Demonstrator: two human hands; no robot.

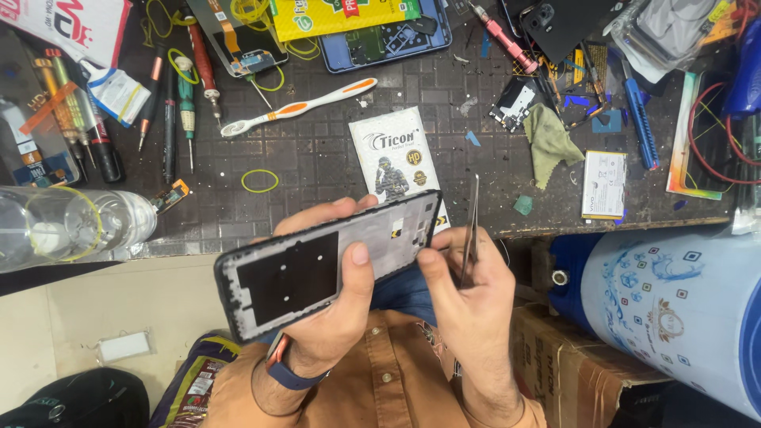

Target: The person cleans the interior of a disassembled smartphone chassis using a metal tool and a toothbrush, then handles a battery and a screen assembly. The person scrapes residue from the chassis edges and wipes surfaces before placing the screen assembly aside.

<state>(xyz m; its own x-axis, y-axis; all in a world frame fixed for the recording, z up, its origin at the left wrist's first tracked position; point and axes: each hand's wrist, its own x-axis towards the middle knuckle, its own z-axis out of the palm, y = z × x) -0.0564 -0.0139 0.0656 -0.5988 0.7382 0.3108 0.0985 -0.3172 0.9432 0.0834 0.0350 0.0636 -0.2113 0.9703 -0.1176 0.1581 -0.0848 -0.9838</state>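
We grip the phone frame (325,265) in our left hand (337,305), thumb pressed on its inner face, above our lap. Our right hand (468,289) pinches tweezers (472,226) at its corner; best keep the frame braced and tips shallow.

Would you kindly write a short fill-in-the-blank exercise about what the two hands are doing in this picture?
1. The left hand grips a black phone ____ with its inner side up.
2. The right hand holds slim metal ____ that point up.
3. On the dark workbench lies a white and ____ toothbrush.
4. The wrist below the left hand wears a blue ____.

Missing words: frame; tweezers; orange; band
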